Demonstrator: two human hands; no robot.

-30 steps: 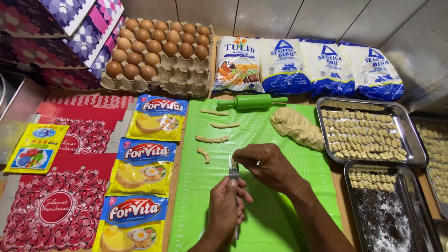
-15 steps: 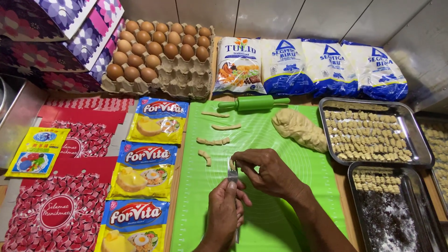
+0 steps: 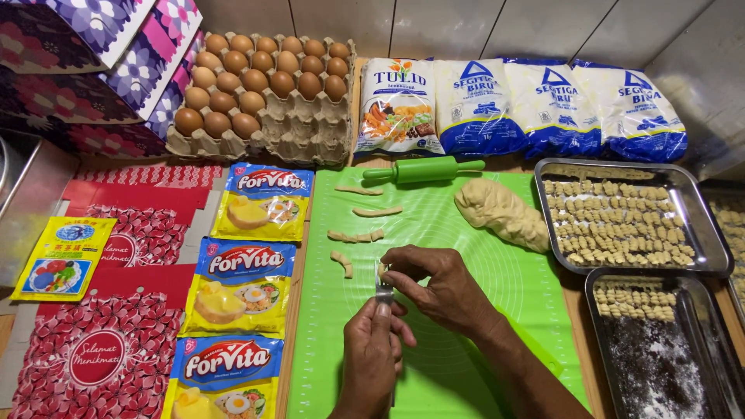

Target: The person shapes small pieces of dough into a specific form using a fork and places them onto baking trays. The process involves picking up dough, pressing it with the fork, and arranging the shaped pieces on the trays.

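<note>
My left hand comes up from the bottom edge and grips a small metal tool upright over the green mat. My right hand reaches in from the right, its fingertips pinched on the tool's upper end. Whether dough is under those fingers is hidden. Short dough strips lie on the mat just beyond the hands, with a curved dough piece nearest. A large dough lump rests on the mat's right side.
A green rolling pin lies at the mat's far end. Two metal trays of shaped dough pieces stand right. An egg carton, flour bags and margarine sachets surround the mat. Red patterned boxes lie left.
Both hands stay in nearly the same place on the tool. The view has shifted only slightly.
</note>
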